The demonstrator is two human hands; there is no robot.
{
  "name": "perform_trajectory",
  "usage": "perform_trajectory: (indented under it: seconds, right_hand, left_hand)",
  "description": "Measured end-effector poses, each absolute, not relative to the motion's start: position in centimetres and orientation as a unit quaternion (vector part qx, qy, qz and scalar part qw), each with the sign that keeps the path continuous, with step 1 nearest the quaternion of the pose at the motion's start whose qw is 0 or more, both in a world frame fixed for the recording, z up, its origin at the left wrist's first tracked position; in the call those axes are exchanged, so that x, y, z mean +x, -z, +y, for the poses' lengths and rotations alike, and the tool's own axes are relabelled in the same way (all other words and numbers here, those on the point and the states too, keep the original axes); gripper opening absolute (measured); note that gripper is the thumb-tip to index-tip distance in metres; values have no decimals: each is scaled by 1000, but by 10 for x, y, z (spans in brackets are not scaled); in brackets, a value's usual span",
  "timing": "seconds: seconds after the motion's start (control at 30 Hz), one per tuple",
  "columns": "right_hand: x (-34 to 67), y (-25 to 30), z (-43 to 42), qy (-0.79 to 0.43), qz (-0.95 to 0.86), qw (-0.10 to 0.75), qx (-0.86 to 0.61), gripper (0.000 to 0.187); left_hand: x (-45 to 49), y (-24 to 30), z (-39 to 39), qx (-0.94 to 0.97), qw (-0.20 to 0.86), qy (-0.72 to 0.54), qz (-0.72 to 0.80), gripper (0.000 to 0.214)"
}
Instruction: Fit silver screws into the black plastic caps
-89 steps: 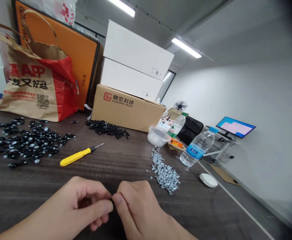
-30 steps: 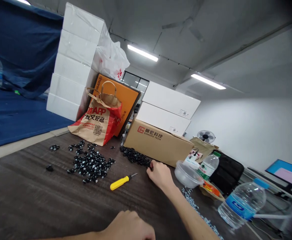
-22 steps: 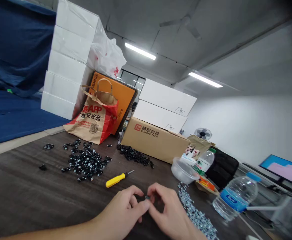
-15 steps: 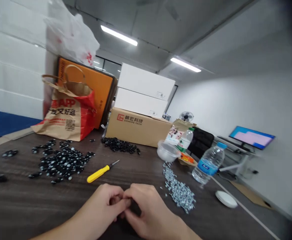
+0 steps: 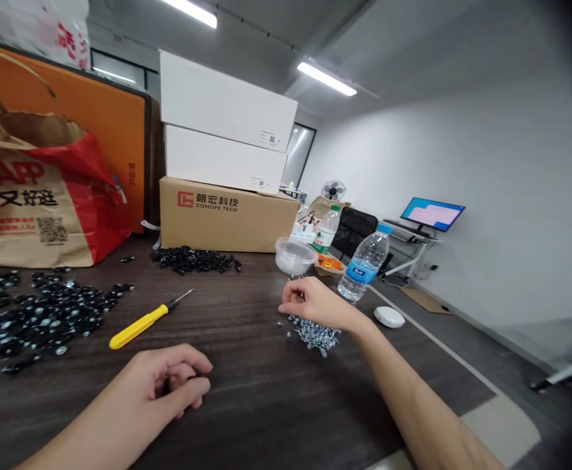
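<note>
Closest to the camera, the left hand (image 5: 166,384) rests on the dark wooden desk (image 5: 247,405), its fingers curled shut around a small black part (image 5: 196,375) that shows only as a dark spot between thumb and forefinger. Just beyond this hand and a little to its left lies a yellow screwdriver (image 5: 142,321), tip pointing away. Further to the left of it, a wide scatter of black parts (image 5: 41,313) covers the desk.

The right hand (image 5: 315,303) is stretched out ahead and to the right of the left hand, well apart from it. It sits palm down on a heap of silver screws (image 5: 315,334), its fingers (image 5: 288,305) bent down at the heap's far-left edge; whether they grip a screw cannot be told. To the right of this hand lies a white round puck (image 5: 389,317).

Just beyond the right hand stands a clear plastic cup (image 5: 294,254), and to the right of that a water bottle (image 5: 364,264) with a blue cap. Beyond the left hand, a second pile of black parts (image 5: 192,259) lies against a cardboard box (image 5: 227,214) that carries two white boxes (image 5: 222,130). A paper bag (image 5: 31,196) stands to the far left.
</note>
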State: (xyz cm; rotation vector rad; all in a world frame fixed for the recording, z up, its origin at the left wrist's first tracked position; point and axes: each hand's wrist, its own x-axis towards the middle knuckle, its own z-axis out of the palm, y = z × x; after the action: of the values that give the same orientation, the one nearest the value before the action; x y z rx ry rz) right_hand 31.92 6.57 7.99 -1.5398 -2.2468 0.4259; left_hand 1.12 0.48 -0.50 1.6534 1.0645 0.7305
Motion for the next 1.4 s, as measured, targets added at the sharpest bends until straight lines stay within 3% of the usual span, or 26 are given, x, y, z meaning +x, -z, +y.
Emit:
perform_trajectory:
  seconds: [0.17,0.5,0.67,1.03,1.4]
  right_hand:
    - [320,-75,63,-170,-802,102,-563,22]
    - [311,-64,69,-113,-808,75,-574,11]
    - [309,-61,70,-88,-811,82,-573,10]
    - [289,-64,59,-116,-820,163,-536,11]
    - [271,-52,51,-149,-847,201,-469,13]
  left_hand:
    - [12,9,5,676,466,-336,461,20]
    - [14,-5,-1,715,426,-353,428,23]
    - [14,-16,-6,707,427,-319,465,37]
    - [9,12,7,581,575,-395,419,40]
    - [6,8,16,517,616,-425,415,39]
